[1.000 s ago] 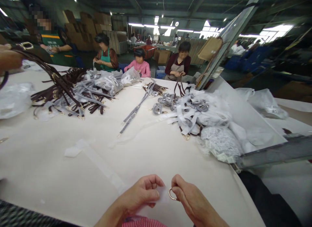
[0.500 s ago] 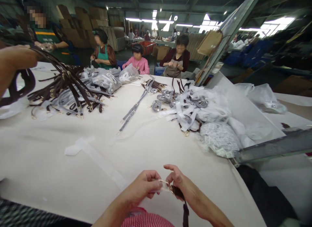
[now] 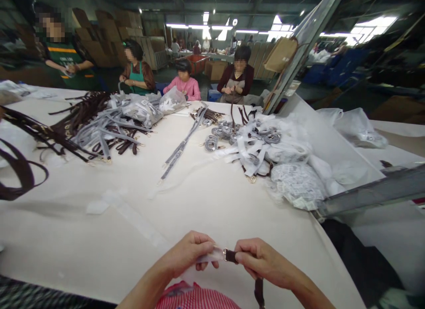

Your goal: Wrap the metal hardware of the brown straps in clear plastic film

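Observation:
Low in the middle of the head view, my left hand (image 3: 191, 255) is closed on a translucent white strip (image 3: 215, 254). The strip covers the clasp at the end of a dark brown strap (image 3: 230, 255), so most of the clasp is hidden; a bit of metal ring shows where strap meets strip. My right hand (image 3: 264, 259) grips that strap just behind the ring, thumb on top. The rest of the strap hangs below the right hand toward my lap. Another translucent strip (image 3: 133, 218) lies flat on the white table (image 3: 186, 207) to the left.
Brown and grey straps (image 3: 89, 118) are heaped at the left. Grey straps (image 3: 184, 145) lie mid-table, and coiled straps (image 3: 226, 132) sit beside plastic bags (image 3: 295, 185) at the right. A slanted metal post (image 3: 288, 74) rises there. Several people work across the table.
My right fingers have closed around the strap's end, and the strip now covers the clasp, which was bare before. At the left, another person's arm has lowered and withdrawn, with brown straps laid down.

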`<move>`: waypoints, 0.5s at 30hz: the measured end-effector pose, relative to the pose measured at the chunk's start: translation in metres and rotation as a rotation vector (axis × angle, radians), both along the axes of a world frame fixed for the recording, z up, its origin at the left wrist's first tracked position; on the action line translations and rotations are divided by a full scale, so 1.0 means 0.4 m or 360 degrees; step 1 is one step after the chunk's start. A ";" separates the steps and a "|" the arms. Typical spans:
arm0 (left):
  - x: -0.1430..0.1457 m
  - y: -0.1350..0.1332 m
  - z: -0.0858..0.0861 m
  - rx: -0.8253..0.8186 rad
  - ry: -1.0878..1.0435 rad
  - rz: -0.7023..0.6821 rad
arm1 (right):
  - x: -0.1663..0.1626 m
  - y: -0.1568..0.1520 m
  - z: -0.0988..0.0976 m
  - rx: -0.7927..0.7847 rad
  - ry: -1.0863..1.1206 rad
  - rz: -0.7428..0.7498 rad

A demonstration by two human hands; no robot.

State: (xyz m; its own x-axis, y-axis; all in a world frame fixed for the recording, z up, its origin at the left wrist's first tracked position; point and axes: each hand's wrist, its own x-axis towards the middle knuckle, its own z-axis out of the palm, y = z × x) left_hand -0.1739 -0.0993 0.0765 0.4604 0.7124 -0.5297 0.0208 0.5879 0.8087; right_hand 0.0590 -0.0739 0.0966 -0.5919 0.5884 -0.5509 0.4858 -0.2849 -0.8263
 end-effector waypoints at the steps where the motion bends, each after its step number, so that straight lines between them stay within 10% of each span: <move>1: 0.002 0.001 0.003 0.0019 0.0007 -0.0034 | 0.000 0.001 0.005 0.0006 -0.0006 -0.0011; 15: 0.022 -0.009 -0.014 0.0030 0.0061 -0.0052 | -0.028 -0.006 -0.022 -0.0213 0.0116 0.0003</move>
